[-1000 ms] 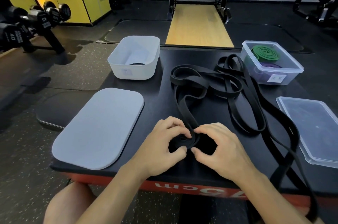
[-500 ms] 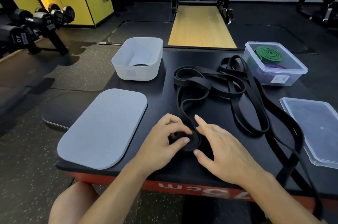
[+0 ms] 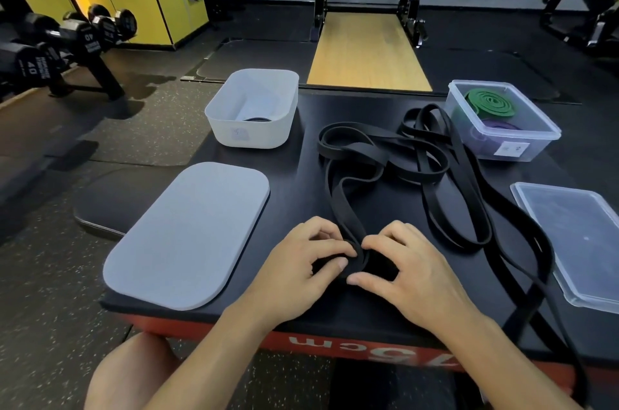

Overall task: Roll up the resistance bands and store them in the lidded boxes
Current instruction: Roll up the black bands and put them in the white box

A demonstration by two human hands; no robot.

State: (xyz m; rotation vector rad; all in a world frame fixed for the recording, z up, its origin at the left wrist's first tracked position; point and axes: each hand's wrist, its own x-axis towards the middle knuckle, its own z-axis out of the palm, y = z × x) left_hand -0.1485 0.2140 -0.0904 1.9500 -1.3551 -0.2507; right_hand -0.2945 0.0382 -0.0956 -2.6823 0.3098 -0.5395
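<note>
A long black resistance band (image 3: 346, 205) lies in loose loops across the black table top (image 3: 301, 175). Its near end is wound into a small flat coil (image 3: 360, 260) between my hands. My left hand (image 3: 301, 265) pinches the coil from the left, fingers curled over it. My right hand (image 3: 412, 272) grips it from the right with thumb and fingertips. A white open box (image 3: 254, 138) stands at the back left with a dark coil on its floor. A clear box (image 3: 512, 141) at the back right holds a green rolled band (image 3: 490, 103) and a purple one (image 3: 499, 125).
The grey lid (image 3: 187, 235) lies flat at the front left, the clear lid (image 3: 576, 238) at the right edge. More black band loops (image 3: 469, 195) trail over the table's right front edge. A dumbbell rack (image 3: 60, 44) stands on the floor to the left.
My right hand's fingers, stretched out half a second ago, have curled back onto the coil. Both hands stay at the coil, turning it.
</note>
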